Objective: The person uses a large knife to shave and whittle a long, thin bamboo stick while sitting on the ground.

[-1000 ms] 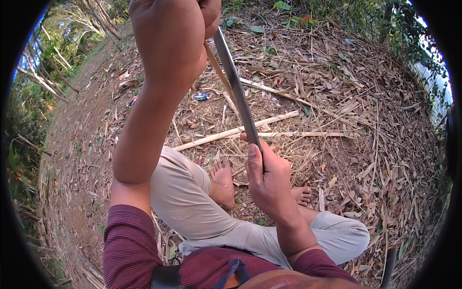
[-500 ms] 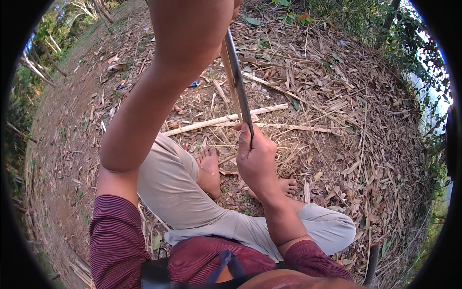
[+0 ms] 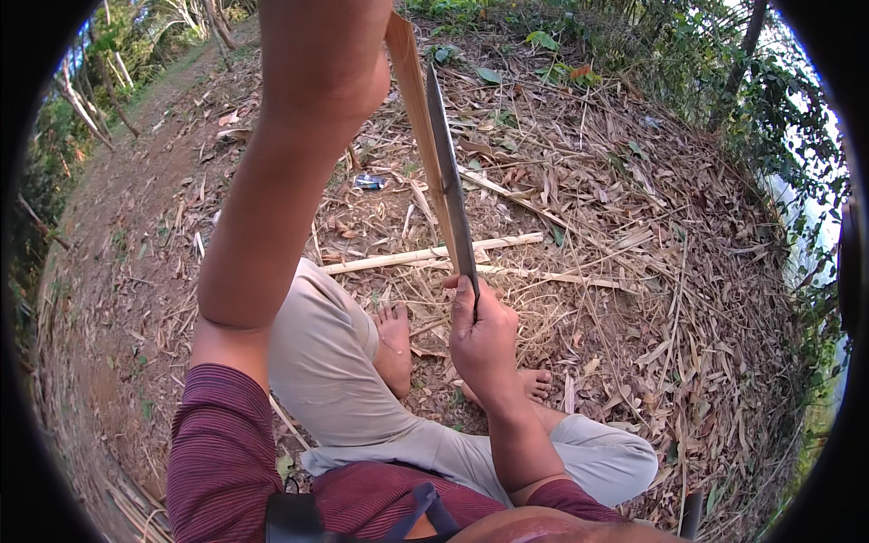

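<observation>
My right hand (image 3: 484, 321) is closed around the lower end of a long dark-bladed knife (image 3: 446, 167), its thumb up along it. The blade stands nearly upright, tip up. Along its left side runs a pale split strip, seemingly bamboo (image 3: 418, 113); the two lie close together near my right thumb and spread apart toward the top. My left arm (image 3: 272, 208) reaches up along the left of the strip. Only the near part of my left hand (image 3: 330, 63) shows at the top edge, beside the strip's upper end; its fingers are hidden.
Pale split sticks (image 3: 389, 261) lie across the ground beyond my bare feet (image 3: 393, 337), with thin curled shavings (image 3: 543, 312) around them. Dry leaves (image 3: 670, 271) cover the slope. A small blue wrapper (image 3: 369, 182) lies farther off. Green bushes (image 3: 769, 109) border the right.
My left hand has shifted left and up, away from the blade. The knife tip now shows, with a wider gap between blade and strip at the top. My right hand keeps its grip, slightly lower.
</observation>
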Demonstrator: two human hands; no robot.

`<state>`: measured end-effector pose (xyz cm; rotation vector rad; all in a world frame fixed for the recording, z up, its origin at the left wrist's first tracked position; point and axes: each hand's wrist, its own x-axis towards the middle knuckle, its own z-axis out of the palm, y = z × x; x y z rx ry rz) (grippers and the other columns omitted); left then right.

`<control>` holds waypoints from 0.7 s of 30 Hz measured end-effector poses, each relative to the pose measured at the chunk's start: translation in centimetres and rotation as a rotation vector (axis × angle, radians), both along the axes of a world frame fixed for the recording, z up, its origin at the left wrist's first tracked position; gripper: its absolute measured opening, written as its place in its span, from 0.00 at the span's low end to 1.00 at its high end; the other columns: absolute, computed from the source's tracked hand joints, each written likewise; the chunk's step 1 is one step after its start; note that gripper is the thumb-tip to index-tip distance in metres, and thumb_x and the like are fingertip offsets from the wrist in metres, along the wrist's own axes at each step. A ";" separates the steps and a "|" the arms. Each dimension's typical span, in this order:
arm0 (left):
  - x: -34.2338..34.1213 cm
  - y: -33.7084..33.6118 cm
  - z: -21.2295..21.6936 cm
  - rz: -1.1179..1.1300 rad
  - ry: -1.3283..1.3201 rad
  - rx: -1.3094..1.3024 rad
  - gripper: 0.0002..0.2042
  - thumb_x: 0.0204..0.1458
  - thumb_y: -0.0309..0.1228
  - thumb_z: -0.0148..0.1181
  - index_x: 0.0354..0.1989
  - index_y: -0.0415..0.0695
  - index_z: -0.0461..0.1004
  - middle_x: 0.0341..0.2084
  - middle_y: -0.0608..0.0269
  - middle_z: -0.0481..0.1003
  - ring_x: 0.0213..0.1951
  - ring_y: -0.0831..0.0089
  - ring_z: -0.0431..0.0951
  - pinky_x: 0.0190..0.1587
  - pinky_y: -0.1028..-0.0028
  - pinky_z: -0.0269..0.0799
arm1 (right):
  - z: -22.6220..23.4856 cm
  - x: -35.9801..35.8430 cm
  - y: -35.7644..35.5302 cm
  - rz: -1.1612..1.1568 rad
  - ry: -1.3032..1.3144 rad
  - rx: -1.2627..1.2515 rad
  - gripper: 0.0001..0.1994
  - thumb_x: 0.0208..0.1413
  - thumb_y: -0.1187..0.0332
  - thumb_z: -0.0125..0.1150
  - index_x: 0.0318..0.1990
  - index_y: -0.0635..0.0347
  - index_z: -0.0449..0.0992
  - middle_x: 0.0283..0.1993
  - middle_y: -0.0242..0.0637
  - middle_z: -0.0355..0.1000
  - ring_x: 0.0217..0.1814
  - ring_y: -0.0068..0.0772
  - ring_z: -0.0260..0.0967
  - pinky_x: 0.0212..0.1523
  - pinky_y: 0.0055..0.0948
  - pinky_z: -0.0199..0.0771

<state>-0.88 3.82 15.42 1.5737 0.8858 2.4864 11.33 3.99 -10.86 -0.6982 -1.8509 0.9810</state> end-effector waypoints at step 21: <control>-5.6 0.3 -0.9 -0.158 0.287 -0.002 0.19 0.69 0.46 0.42 0.26 0.52 0.59 0.14 0.77 0.51 0.12 0.85 0.45 0.13 0.80 0.38 | -1.9 2.1 1.5 0.049 -0.341 -0.076 0.10 0.67 0.70 0.52 0.42 0.69 0.77 0.21 0.51 0.70 0.22 0.52 0.73 0.25 0.43 0.70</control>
